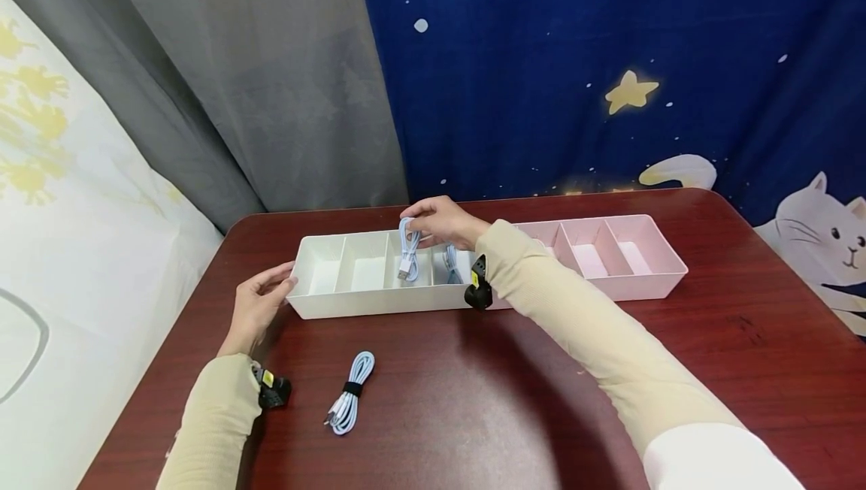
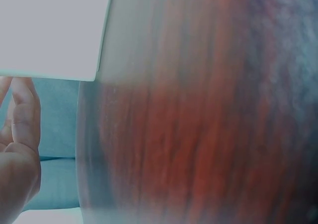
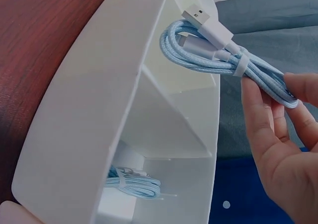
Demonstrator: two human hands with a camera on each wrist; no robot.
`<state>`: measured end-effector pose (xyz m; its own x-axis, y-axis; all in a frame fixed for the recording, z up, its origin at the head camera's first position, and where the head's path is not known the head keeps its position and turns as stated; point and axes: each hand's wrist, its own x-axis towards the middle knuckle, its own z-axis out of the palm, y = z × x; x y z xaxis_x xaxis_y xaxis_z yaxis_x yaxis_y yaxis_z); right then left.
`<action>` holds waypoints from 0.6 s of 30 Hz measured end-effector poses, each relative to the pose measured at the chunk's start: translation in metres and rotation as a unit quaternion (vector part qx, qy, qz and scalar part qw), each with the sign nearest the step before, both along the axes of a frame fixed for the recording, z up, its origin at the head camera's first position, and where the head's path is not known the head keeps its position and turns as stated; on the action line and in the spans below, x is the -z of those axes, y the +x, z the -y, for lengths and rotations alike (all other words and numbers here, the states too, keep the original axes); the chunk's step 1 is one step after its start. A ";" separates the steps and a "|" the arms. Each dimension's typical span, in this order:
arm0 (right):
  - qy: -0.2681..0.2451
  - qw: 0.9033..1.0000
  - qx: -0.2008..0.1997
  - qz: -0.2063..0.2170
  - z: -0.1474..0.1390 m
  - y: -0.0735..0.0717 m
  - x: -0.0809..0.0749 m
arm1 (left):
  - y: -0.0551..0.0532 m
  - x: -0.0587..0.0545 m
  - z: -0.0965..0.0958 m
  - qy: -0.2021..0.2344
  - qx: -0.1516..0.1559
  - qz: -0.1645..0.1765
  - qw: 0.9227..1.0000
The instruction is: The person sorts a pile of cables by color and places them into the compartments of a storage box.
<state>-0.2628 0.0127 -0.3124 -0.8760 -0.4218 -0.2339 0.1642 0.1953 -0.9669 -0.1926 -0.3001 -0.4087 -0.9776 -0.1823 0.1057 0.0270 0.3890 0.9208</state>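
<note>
Blue cable (image 3: 223,66) hangs pinched below the right grip (image 1: 443,222) — straight-fingered left grip (image 1: 259,303) touches the white tray (image 1: 379,304), cropped in its wrist view.

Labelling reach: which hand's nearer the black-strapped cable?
Left. Left hand: at the white tray, left of and beyond the black-strapped cable. Right hand: farther off, holding another cable above that tray.

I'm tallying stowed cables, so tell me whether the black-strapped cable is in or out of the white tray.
Out: the black-strapped cable lies on the tabletop, apart from the white tray.
</note>
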 end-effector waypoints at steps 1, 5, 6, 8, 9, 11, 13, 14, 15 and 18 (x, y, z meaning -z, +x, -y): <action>0.001 1.000 -0.001 0.002 0.000 -0.001 0.000 | -0.001 0.000 0.000 0.001 0.001 -0.001 1.000; 0.004 1.000 -0.006 0.014 0.002 -0.005 0.003 | -0.002 0.001 0.000 0.001 0.001 -0.003 1.000; 0.005 1.000 -0.006 0.017 0.003 -0.006 0.004 | -0.002 0.001 0.001 0.000 0.001 -0.002 1.000; 0.008 1.000 -0.008 0.022 0.004 -0.007 0.007 | -0.003 0.001 0.001 0.000 0.001 -0.002 1.000; 0.009 1.000 -0.008 0.024 0.004 -0.008 0.008 | -0.003 0.001 0.001 0.000 0.001 -0.002 1.000; 0.012 1.000 -0.009 0.028 0.005 -0.008 0.011 | -0.003 0.001 0.001 0.000 0.001 -0.002 1.000; 0.012 0.999 -0.010 0.031 0.006 -0.008 0.013 | -0.003 0.001 0.001 0.001 0.001 -0.002 1.000; 0.011 0.999 -0.011 0.032 0.006 -0.008 0.014 | -0.003 0.001 0.001 0.001 0.000 -0.001 1.000; 0.009 0.999 -0.011 0.032 0.007 -0.008 0.015 | -0.003 0.001 0.001 0.001 0.000 -0.001 1.000; 0.007 0.999 -0.015 0.031 0.008 -0.008 0.017 | -0.004 0.001 0.001 -0.001 0.000 0.001 1.000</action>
<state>-0.2708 0.0045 -0.3297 -0.8464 -0.4442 -0.2938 0.2184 0.2136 -0.9522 -0.1962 -0.3012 -0.4099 -0.9777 -0.1818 0.1049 0.0259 0.3914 0.9199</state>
